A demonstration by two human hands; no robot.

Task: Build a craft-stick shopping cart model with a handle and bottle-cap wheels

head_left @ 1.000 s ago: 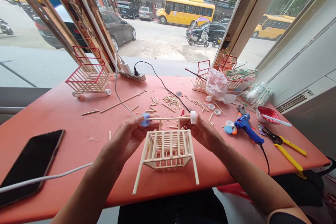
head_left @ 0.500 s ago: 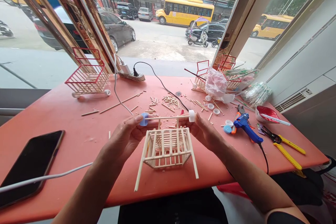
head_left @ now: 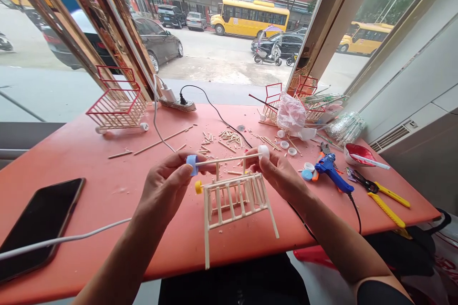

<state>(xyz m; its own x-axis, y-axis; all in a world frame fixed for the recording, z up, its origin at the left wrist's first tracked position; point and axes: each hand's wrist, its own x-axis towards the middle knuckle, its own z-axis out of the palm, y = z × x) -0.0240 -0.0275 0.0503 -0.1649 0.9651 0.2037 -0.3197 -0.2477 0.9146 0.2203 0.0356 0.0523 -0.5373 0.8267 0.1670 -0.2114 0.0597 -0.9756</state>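
Observation:
Above the table, a small cart frame of thin wooden sticks (head_left: 236, 209) hangs between my two hands, tilted, with two long sticks pointing down toward me. A stick axle runs across its top, a blue bottle cap (head_left: 192, 164) on its left end and a white bottle cap (head_left: 264, 153) on its right. My left hand (head_left: 167, 181) is closed, pinching the blue cap between thumb and fingers. The white cap is gripped by my right hand (head_left: 279, 171), also closed. Behind the frame a yellow cap (head_left: 198, 187) shows on its left side.
A finished-looking stick cart with red trim (head_left: 118, 105) stands back left. At right lie a blue glue gun (head_left: 331, 171), yellow-handled pliers (head_left: 388, 200) and loose caps (head_left: 307, 174). Cut stick pieces (head_left: 231, 138) litter the middle. A phone (head_left: 41, 224) and white cable (head_left: 71, 239) lie left.
The frame has turned and tilted, its left side swinging down, and the yellow cap has come into view. My left hand has moved slightly left; both hands keep hold of the caps.

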